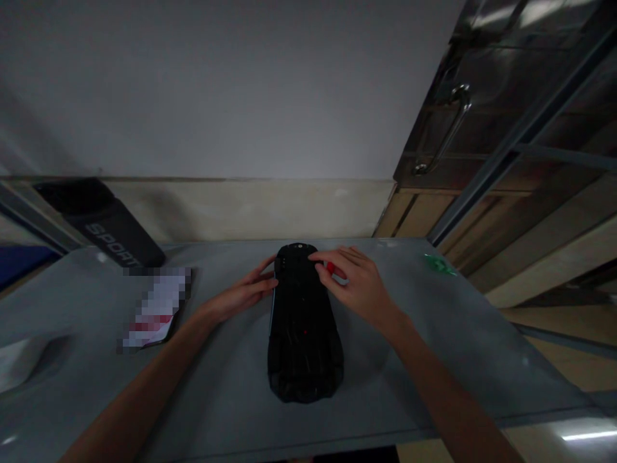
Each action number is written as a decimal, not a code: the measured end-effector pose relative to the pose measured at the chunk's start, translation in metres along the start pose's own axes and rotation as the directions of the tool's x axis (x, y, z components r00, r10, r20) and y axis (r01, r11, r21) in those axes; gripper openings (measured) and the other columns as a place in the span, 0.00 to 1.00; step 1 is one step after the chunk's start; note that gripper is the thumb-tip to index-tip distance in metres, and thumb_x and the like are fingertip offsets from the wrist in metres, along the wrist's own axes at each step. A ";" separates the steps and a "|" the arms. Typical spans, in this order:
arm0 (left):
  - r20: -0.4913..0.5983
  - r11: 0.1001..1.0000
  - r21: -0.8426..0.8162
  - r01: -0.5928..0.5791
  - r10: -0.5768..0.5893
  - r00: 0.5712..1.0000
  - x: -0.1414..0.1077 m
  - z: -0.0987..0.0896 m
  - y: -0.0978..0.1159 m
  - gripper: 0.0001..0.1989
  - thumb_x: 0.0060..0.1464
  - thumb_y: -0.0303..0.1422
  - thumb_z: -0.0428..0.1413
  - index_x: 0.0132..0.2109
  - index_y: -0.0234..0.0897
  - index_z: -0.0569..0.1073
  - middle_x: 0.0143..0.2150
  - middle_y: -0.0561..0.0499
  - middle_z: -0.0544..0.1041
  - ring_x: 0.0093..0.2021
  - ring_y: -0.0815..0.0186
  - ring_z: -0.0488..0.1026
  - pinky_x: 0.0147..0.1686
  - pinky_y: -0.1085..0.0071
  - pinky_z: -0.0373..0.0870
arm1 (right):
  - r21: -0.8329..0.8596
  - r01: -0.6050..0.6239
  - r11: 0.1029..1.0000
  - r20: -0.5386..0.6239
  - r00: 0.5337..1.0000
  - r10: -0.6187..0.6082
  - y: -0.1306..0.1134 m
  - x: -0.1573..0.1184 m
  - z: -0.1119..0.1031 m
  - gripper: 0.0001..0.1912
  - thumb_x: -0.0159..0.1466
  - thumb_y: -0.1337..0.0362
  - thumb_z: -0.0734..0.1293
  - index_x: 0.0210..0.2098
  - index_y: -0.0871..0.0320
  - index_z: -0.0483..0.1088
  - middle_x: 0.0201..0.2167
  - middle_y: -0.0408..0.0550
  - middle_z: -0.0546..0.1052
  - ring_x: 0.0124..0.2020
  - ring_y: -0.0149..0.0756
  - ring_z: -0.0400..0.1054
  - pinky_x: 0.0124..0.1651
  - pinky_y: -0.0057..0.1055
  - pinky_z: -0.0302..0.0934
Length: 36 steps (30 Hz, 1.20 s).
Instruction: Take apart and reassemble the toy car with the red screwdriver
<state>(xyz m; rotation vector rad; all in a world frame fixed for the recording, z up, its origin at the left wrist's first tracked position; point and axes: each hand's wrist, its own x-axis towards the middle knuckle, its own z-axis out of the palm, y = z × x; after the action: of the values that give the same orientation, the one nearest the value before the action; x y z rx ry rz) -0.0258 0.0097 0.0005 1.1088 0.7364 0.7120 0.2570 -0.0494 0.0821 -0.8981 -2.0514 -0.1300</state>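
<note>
A long black toy car (303, 315), seemingly turned over with its underside up, lies lengthwise on the grey table. Along its far left edge, my left hand (250, 287) grips the side, with the thumb near the rim and the other fingers partly hidden behind it. My right hand (354, 280) is over the far right part of the car. Its thumb and index fingertips come close together at the surface. Tucked in that hand is a small red object (336, 271), perhaps a tool handle; the fingers cover most of it.
A phone (157, 308) with a blurred screen lies left, before a black case marked SPORT (116, 231) leaning at the wall. A white object (22, 360) sits at the left edge. A small green packet (439, 264) lies right. A metal frame post (482, 186) rises beyond the right edge.
</note>
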 end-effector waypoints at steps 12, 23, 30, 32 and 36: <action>-0.016 0.998 0.054 -0.022 0.022 1.000 -0.002 0.007 0.006 0.46 0.58 0.40 0.69 0.78 0.56 0.59 0.78 0.48 0.64 0.78 0.48 0.59 0.75 0.53 0.57 | 0.041 0.061 0.997 0.053 0.997 -0.063 0.001 0.000 -0.003 0.17 0.73 0.71 0.63 0.57 0.52 0.74 0.39 0.47 0.82 0.40 0.41 0.75 0.49 0.40 0.68; -0.017 1.000 0.028 -0.002 0.002 1.000 -0.005 0.011 0.009 0.48 0.58 0.38 0.69 0.79 0.53 0.55 0.78 0.49 0.66 0.79 0.45 0.56 0.77 0.49 0.50 | 0.056 -0.009 0.998 0.069 0.998 0.006 -0.002 0.000 -0.003 0.16 0.72 0.71 0.63 0.55 0.52 0.74 0.41 0.47 0.83 0.39 0.39 0.77 0.46 0.38 0.70; -0.012 1.000 0.002 -0.008 0.008 1.000 -0.004 0.012 0.008 0.48 0.58 0.38 0.69 0.79 0.53 0.56 0.76 0.48 0.69 0.78 0.47 0.59 0.76 0.52 0.54 | 0.028 -0.017 0.999 0.061 0.998 0.015 -0.001 0.000 -0.005 0.14 0.72 0.71 0.63 0.53 0.53 0.75 0.38 0.47 0.83 0.36 0.38 0.76 0.46 0.38 0.69; -0.006 1.000 0.018 -0.009 0.009 1.000 -0.004 0.011 0.008 0.48 0.58 0.38 0.69 0.79 0.54 0.56 0.76 0.48 0.68 0.77 0.47 0.60 0.76 0.52 0.55 | 0.020 -0.025 1.000 0.067 0.997 0.023 0.000 0.000 -0.005 0.13 0.74 0.68 0.64 0.53 0.52 0.76 0.36 0.45 0.83 0.35 0.37 0.75 0.46 0.37 0.69; -0.004 0.999 0.042 -0.018 0.019 1.000 -0.005 0.010 0.008 0.47 0.58 0.39 0.69 0.78 0.55 0.58 0.78 0.48 0.65 0.78 0.46 0.59 0.76 0.52 0.57 | 0.038 -0.035 0.999 0.075 0.997 0.032 0.000 0.000 -0.005 0.13 0.75 0.68 0.64 0.54 0.51 0.76 0.37 0.45 0.83 0.35 0.37 0.76 0.46 0.36 0.70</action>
<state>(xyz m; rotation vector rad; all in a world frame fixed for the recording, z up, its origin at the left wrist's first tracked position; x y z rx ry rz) -0.0215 0.0032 0.0113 1.1540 0.7488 0.7176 0.2608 -0.0514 0.0853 -0.9246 -2.0991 -0.0383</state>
